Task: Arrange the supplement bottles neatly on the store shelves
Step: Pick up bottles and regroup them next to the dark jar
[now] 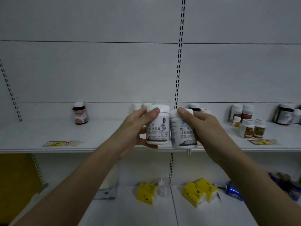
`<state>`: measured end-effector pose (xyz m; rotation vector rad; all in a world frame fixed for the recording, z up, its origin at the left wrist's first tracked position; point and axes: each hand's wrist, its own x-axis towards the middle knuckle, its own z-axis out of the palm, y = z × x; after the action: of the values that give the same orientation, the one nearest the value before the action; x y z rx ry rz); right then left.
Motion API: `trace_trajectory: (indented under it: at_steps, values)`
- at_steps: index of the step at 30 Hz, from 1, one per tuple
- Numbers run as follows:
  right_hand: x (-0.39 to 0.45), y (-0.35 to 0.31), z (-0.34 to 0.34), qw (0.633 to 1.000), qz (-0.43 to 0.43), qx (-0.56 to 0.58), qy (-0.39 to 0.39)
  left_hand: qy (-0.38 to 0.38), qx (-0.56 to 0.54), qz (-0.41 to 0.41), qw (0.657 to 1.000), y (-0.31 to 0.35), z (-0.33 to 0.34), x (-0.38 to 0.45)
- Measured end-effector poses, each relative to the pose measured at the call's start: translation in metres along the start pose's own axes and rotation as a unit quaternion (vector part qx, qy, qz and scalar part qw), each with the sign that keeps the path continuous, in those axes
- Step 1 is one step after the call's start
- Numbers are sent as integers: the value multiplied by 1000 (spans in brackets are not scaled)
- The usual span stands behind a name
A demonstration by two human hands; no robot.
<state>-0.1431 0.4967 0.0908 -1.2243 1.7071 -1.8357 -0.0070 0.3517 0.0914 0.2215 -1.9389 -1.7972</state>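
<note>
Head view, lower shelf: yellow packets (200,191), a second yellow packet (146,192) beside a clear plastic cup (163,186), and a blue packet (233,190) lie nearest, below both forearms.
Left hand (132,128): thumb curled over the cap and fingers wrapped beneath a white supplement bottle (158,125), gripping it upright at the front edge of the middle shelf (40,136).
Right hand (204,123): thumb pressed on the cap, fingers round the far side of a second white bottle (183,129), also upright and gripped.
Bottles relative to each other: side by side, touching or nearly so, labels facing the camera, each on the inner side of its hand.
Shelf front: a yellow price tag (57,143) at left, another price tag (262,141) at right.
Further back: a dark brown bottle (80,113) stands alone at left; white caps (140,105) show behind the left hand; a dark bottle (195,107) shows behind the right.
Right rear: a cluster of small orange-labelled bottles (249,126), then a large dark jar (284,114).
Backing: pale wall panels (97,70).
</note>
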Motion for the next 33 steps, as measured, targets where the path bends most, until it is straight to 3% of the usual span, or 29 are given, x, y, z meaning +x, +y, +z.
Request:
trace_trajectory:
  at_steps: [7, 14, 18, 26, 33]
  values:
    - [-6, 14, 3, 987, 60, 120, -86, 33, 25, -17, 999, -7, 5, -16]
    - [13, 28, 20, 965, 115, 208, -109, 58, 45, -31, 997, -14, -8, -14]
    - [31, 40, 35, 958, 144, 214, -121, 78, 66, -51, 993, -20, -27, -3]
    - [82, 51, 64, 956, 136, 227, -128, -5, -7, -89, 996, -27, -96, 34]
    - [133, 75, 88, 968, 130, 184, -110, -12, 16, -87, 996, -51, -153, 86]
